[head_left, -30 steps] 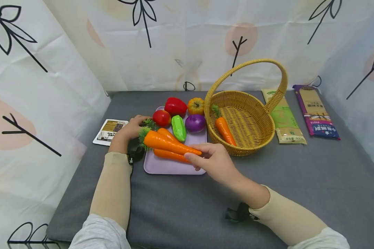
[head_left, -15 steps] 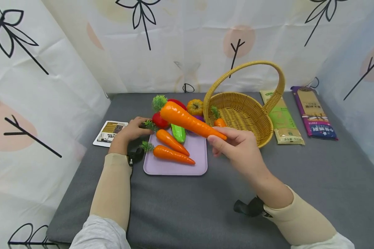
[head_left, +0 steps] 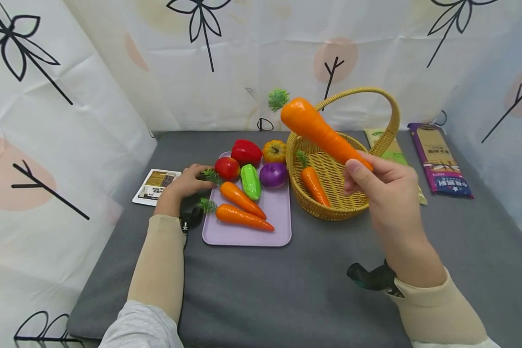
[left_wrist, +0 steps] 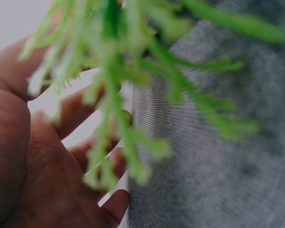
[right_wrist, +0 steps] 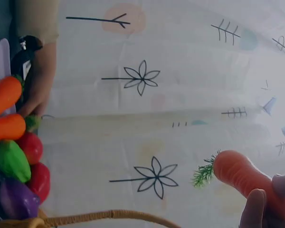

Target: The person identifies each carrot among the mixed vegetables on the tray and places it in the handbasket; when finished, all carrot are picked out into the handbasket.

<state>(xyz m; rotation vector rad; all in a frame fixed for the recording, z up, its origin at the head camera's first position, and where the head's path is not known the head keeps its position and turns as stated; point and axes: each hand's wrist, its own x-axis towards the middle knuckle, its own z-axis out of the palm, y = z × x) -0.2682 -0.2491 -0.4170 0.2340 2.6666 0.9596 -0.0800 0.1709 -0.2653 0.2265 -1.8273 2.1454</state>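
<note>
My right hand (head_left: 391,198) pinches a carrot (head_left: 322,130) near its pointed tip, between thumb and fingers. Its leafy end points up and to the left, raised in front of the wicker basket (head_left: 361,212). Inside that basket lies another carrot (head_left: 314,186). At the left edge of the lilac tray (head_left: 243,238) rests my left hand (head_left: 187,183), its fingers loosely bent beside blurred carrot greens (left_wrist: 118,95). Two carrots (head_left: 243,217) lie on the tray with a green pepper (head_left: 250,181), a tomato (head_left: 227,168), a red pepper (head_left: 246,152) and a purple onion-like vegetable (head_left: 274,175).
A small pumpkin (head_left: 274,152) sits between tray and basket. Right of the basket, a green packet (head_left: 393,152) and a purple pasta packet (head_left: 441,162) lie on the grey table (head_left: 261,290). A printed card (head_left: 155,186) is at the left. Patterned cloth hangs behind.
The right hand has lifted the carrot off the tray and carried it up and right to the basket. The left hand has stayed at the tray's left edge.
</note>
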